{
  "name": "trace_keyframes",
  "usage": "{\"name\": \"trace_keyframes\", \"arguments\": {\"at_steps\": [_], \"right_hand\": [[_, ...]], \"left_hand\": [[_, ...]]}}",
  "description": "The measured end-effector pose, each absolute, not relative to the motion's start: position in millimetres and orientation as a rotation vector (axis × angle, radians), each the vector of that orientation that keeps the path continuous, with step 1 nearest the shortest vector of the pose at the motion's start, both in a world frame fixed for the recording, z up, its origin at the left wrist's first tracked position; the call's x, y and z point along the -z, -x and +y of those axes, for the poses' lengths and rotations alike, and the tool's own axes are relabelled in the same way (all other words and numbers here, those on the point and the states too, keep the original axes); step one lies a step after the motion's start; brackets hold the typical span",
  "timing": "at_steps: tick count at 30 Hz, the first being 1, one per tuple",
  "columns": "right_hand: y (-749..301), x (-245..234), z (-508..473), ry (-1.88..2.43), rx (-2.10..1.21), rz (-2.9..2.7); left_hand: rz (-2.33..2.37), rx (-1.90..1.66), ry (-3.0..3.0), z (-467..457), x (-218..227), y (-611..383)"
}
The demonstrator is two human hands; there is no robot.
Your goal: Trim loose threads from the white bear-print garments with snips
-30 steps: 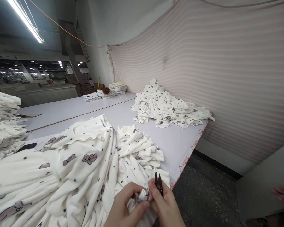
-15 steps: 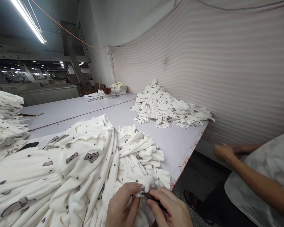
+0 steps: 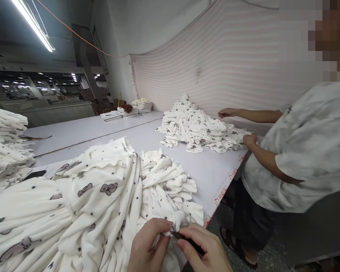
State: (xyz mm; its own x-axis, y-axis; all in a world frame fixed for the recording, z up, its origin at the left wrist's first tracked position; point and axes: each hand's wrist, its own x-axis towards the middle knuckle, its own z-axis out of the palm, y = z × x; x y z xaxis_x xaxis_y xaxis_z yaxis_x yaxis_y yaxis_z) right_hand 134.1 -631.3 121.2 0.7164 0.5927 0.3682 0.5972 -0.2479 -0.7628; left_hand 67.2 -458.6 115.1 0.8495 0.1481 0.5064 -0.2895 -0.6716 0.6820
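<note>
At the bottom centre, my left hand (image 3: 149, 244) pinches a bunched edge of the white fleece garment (image 3: 158, 196) between thumb and fingers. My right hand (image 3: 208, 249) is wrapped round a small dark tool (image 3: 191, 241) that looks like thread snips. Its tip meets the cloth right beside my left fingertips; most of the tool is hidden in my palm. The garment, printed with brown bears and dark dots, lies in folds across the near table. More of the same printed cloth (image 3: 96, 189) is heaped to the left of my hands.
A co-worker (image 3: 297, 151) stands at the table's right edge, hands by a pile of printed pieces (image 3: 198, 126). More garments (image 3: 5, 151) are stacked at far left. Folded stacks (image 3: 141, 106) sit at the back of the table (image 3: 113, 130). A striped sheet (image 3: 229, 68) hangs behind.
The co-worker has come upright into view at right, both arms now reaching to the far pile. My hands keep nearly the same place and grip on the cloth and tool.
</note>
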Motion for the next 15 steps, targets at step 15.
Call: {"name": "trace_keyframes", "arguments": {"at_steps": [15], "right_hand": [[-138,-104,-609,1.751,0.112,-0.837]], "left_hand": [[0.226,-0.336,-1.887,-463,-118,-70]]}}
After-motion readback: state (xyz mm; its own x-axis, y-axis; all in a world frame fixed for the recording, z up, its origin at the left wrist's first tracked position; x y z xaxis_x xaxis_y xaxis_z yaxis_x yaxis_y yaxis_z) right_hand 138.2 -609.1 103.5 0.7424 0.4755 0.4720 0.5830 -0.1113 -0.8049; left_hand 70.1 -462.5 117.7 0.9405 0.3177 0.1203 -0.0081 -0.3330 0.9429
